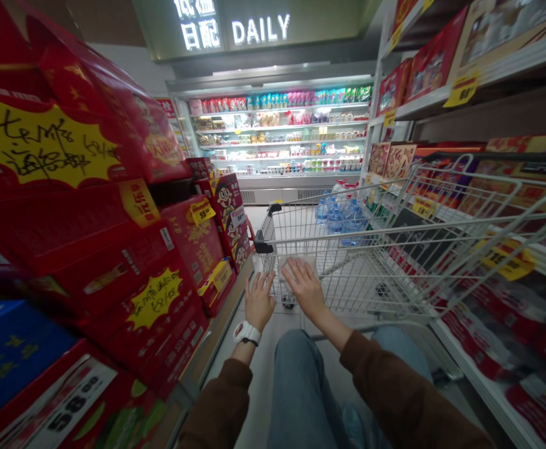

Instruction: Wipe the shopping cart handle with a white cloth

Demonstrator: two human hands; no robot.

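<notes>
A metal wire shopping cart [348,274] stands crosswise in the aisle just in front of me. My right hand [306,288] is held out at its side, fingers extended and slightly apart. Behind those fingers is a pale, see-through square piece [309,264]; whether it is a cloth or a panel on the cart I cannot make out. Close by on the left, my left hand [260,303] is open with fingers spread near the cart's corner, and nothing shows in it. A white watch [245,333] is on the left wrist. Black plastic corner pieces [264,242] cap the cart's end.
Red gift boxes [114,262] with yellow price signs are stacked high on the left. Shelves [525,68] of boxed goods line the right side. Bottled water packs [341,215] stand on the floor beyond the cart. A lit refrigerated display [277,181] spans the back.
</notes>
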